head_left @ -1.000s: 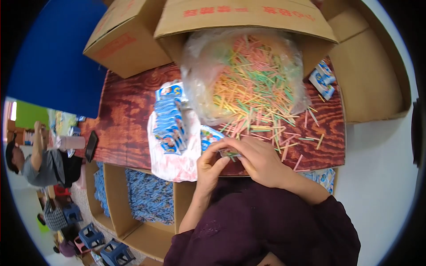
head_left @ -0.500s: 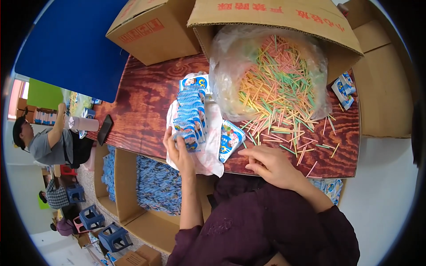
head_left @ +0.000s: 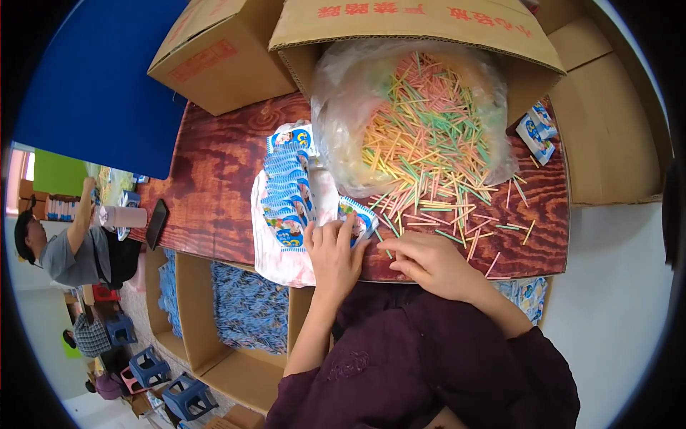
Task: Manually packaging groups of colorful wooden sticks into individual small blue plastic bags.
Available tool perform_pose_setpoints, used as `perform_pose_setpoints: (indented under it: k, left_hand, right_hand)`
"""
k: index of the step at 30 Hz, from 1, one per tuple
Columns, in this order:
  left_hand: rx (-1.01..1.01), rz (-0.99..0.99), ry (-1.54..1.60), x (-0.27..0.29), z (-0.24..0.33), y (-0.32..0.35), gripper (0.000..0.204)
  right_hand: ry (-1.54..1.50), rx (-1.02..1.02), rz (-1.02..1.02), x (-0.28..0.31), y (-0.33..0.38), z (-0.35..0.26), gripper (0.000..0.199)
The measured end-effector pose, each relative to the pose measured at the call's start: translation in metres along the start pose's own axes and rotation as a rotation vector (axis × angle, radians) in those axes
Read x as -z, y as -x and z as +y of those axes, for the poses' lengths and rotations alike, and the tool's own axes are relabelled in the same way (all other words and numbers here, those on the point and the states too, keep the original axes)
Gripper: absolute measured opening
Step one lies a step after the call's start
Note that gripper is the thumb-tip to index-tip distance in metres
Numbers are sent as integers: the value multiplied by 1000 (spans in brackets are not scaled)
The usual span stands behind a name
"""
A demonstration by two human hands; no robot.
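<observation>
My left hand [head_left: 332, 252] rests with fingers spread over the lower part of a small blue-and-white packet [head_left: 361, 214] on the table. Left of it, a long overlapping row of similar packets [head_left: 287, 189] lies on a white cloth [head_left: 268, 261] with pink marks. My right hand [head_left: 436, 266] hovers by the table's front edge, fingers curled and the index finger and thumb pointing left. Whether anything sits inside its fingers is hidden. Just beyond are loose pastel sticks [head_left: 446, 207], pink, yellow and green, spilling from a clear plastic bag [head_left: 336, 154].
The bag lies inside a tipped cardboard box [head_left: 421, 25]. Another carton [head_left: 229, 64] stands at back left; a small blue-and-white box [head_left: 536, 136] lies at right. A phone [head_left: 156, 223] is at the left edge. Below, a carton holds blue packets [head_left: 250, 307]. A person [head_left: 68, 236] works further left.
My left hand has moved right, from the row of packets onto the single packet. My right hand stays nearly in place. The view has shifted slightly.
</observation>
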State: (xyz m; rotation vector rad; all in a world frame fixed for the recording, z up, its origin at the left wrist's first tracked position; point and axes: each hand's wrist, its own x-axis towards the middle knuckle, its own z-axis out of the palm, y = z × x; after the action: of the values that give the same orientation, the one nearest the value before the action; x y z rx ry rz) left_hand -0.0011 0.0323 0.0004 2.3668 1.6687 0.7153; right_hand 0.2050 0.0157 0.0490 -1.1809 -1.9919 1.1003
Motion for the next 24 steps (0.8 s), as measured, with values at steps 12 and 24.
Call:
perform_pose_setpoints:
  k: [12,24]
  left_hand:
    - [144,51,105,2,-6,-4,2]
    - [-183,131,125,14,37,1,21]
  right_hand:
    - [29,57,15,-3,8,11,29]
    - [-894,-364,-16,-17,-9,35,28]
